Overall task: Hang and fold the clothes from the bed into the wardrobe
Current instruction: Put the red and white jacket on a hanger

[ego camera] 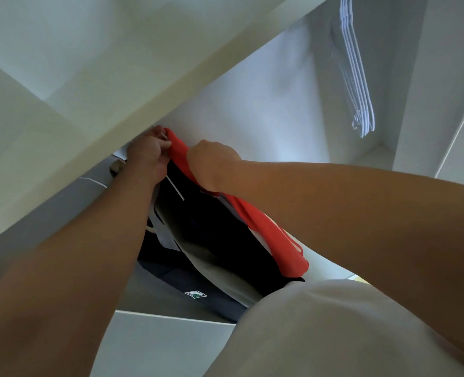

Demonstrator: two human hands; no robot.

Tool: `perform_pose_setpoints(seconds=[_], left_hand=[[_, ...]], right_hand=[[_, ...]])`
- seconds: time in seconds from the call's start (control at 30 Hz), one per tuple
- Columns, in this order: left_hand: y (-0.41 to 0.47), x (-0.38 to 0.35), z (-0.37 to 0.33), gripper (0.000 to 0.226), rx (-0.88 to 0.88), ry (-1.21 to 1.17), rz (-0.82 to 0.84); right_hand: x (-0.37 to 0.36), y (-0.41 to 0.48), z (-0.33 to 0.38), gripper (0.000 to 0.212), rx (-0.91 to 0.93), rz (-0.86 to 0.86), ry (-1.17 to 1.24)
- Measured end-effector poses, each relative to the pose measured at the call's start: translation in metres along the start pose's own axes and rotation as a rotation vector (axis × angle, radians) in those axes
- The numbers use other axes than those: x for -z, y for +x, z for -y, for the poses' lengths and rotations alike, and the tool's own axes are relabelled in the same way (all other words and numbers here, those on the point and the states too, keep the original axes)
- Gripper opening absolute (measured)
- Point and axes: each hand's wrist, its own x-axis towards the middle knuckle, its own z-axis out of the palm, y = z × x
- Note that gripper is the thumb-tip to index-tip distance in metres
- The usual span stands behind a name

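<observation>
Two hands reach up into the wardrobe point(252, 110) in the head camera's view, and they meet a little toward 10 o'clock from the middle. The left hand point(149, 156) has its fingers curled tight round the thin wire of a white hanger point(175, 188). The right hand point(212, 164) is just beside it at 3 o'clock, with its back to the camera. It grips the red cloth point(266, 227). Its fingertips are hidden, so how they lie I cannot tell.

The red cloth starts at the hands and hangs down in a long strip toward 4 o'clock. Dark clothes point(212, 227) hang right behind it, touching it. Below them, at 6 o'clock, is a grey piece of clothing with a small green and white label point(195, 294).

A bunch of bare white hangers point(357, 77) hangs at 1 o'clock, well apart from the hands. A white sleeve point(334, 336) fills the corner at 5 o'clock.
</observation>
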Motion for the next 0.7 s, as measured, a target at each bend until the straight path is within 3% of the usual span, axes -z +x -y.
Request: perform_pose_setpoints(seconds=[0.23,0.4,0.6,0.7], left_hand=[[0.005,0.008,0.017,0.043,0.022,0.147,0.023],[0.004,0.017,0.033,0.055,-0.002,0.355,0.032],[0.010,0.023,0.033,0.055,-0.018,0.554,0.032],[0.006,0.020,0.031,0.055,-0.040,0.663,0.024]], right_hand=[[-0.018,-0.001,0.000,0.023,-0.023,0.049,-0.067],[-0.033,-0.004,-0.005,0.025,-0.027,0.083,-0.070],[-0.037,0.000,-0.006,0.009,-0.060,0.117,-0.057],[-0.040,0.001,-0.008,0.015,-0.074,0.115,-0.045]])
